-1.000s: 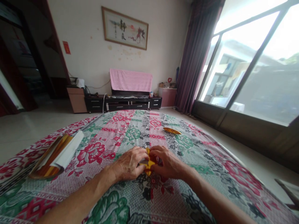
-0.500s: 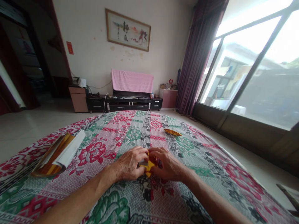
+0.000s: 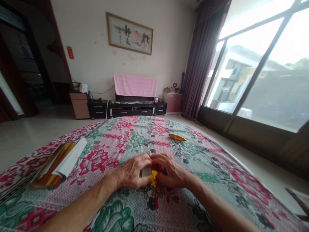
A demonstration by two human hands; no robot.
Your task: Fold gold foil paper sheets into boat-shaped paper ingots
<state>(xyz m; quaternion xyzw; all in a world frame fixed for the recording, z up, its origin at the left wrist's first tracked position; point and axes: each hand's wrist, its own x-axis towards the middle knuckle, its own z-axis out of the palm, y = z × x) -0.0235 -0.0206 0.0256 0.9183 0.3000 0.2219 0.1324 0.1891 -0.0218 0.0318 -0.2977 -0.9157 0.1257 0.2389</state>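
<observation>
Folded gold paper (image 3: 154,181) lies between the two hands on the near middle part of the desk, over a floral cloth (image 3: 116,212) in red, green, grey and pink; a yellow fold shows between the thumbs, with a grey patch to its left and a dark red patch to its right. The left hand (image 3: 132,170) has its grip partly open, thumb on the near side and fingers curled over the far side, holding the paper's left part. The right hand (image 3: 172,170) has a similar grip on the right part, its thumb bent in beside the yellow fold; the fingers hide just where they press. Well to the left, a loose pile of gold and white sheets (image 3: 59,164) rests near the cloth's patterned border. Farther out, right of centre, lies a slim gold piece (image 3: 177,138) with pointed ends, apart from both hands. Beyond the desk stands a low black cabinet (image 3: 132,109), with a pink towel (image 3: 135,85) draped above it, and a framed picture (image 3: 130,33) hangs on the wall behind.
</observation>
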